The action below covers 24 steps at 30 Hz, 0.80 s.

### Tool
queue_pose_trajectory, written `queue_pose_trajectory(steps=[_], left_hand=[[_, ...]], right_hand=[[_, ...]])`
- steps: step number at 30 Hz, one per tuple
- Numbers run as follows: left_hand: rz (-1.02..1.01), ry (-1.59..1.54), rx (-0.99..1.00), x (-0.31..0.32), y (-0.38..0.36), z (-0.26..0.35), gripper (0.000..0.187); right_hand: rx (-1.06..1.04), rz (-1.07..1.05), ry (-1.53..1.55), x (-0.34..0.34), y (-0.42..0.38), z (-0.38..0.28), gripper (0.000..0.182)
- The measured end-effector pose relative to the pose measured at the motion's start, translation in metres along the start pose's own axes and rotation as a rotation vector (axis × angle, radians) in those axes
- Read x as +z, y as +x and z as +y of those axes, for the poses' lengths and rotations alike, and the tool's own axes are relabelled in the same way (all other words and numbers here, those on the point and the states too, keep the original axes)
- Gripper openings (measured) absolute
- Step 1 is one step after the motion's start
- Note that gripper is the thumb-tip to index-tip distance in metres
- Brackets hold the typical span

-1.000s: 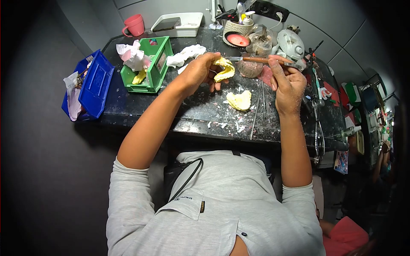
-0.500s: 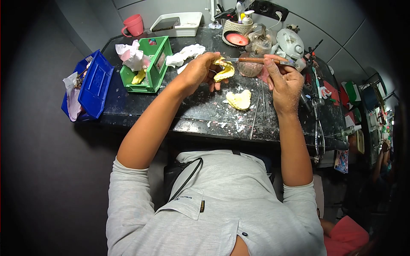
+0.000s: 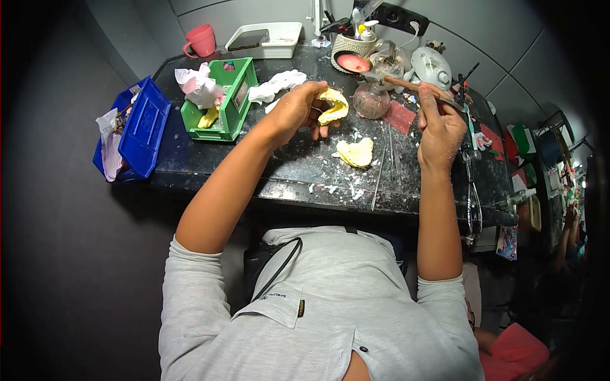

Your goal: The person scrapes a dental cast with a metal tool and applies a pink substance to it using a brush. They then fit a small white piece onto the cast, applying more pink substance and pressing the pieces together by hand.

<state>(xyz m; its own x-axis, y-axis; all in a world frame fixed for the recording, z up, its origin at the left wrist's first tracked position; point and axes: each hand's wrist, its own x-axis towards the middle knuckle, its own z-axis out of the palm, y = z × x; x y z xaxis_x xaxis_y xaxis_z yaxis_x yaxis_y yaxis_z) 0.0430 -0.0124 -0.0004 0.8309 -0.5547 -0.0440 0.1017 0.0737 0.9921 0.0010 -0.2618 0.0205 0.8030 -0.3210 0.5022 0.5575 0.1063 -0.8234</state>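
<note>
My left hand [image 3: 296, 113] is closed around a yellow, horseshoe-shaped dental cast [image 3: 334, 108], held above the bench. A second yellow dental cast [image 3: 355, 152] lies on the dark bench among white and pink crumbs. Gripped in my right hand [image 3: 440, 138] is a wax knife [image 3: 406, 84] with a wooden handle. Its metal blade points left, over the top of a round glass spirit lamp [image 3: 371, 103]; I cannot make out a flame. A pink wax sheet [image 3: 399, 118] lies just right of the lamp.
A green bin [image 3: 239, 101] with crumpled paper and a blue bin [image 3: 143, 136] stand at the left. White tissue [image 3: 277, 84] lies behind my left hand. A dish of pink material [image 3: 352, 62], a white tray [image 3: 286, 32] and a pink mug [image 3: 201, 41] sit at the back. Thin metal tools [image 3: 380, 166] lie in front.
My right hand has moved right and slightly toward me, taking the wax knife from beside the held cast to over the spirit lamp. My left hand has hardly moved.
</note>
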Motion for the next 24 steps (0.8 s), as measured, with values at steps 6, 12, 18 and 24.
queue_pose_trajectory(steps=[6,12,18,24], left_hand=[[0.051,-0.052,0.0,0.007,-0.001,0.002,0.053],[0.041,-0.052,0.008,0.005,0.0,0.0,0.053],[0.002,-0.003,-0.008,0.0,0.001,-0.001,0.053],[-0.011,-0.018,0.001,-0.002,0.002,-0.002,0.055]], right_hand=[[-0.124,0.022,-0.141,0.005,0.007,0.003,0.019],[-0.19,-0.008,-0.266,0.015,0.009,0.004,0.018],[-0.135,-0.024,-0.17,0.015,0.014,0.013,0.02],[0.04,0.05,-0.03,-0.008,0.019,0.007,0.018]])
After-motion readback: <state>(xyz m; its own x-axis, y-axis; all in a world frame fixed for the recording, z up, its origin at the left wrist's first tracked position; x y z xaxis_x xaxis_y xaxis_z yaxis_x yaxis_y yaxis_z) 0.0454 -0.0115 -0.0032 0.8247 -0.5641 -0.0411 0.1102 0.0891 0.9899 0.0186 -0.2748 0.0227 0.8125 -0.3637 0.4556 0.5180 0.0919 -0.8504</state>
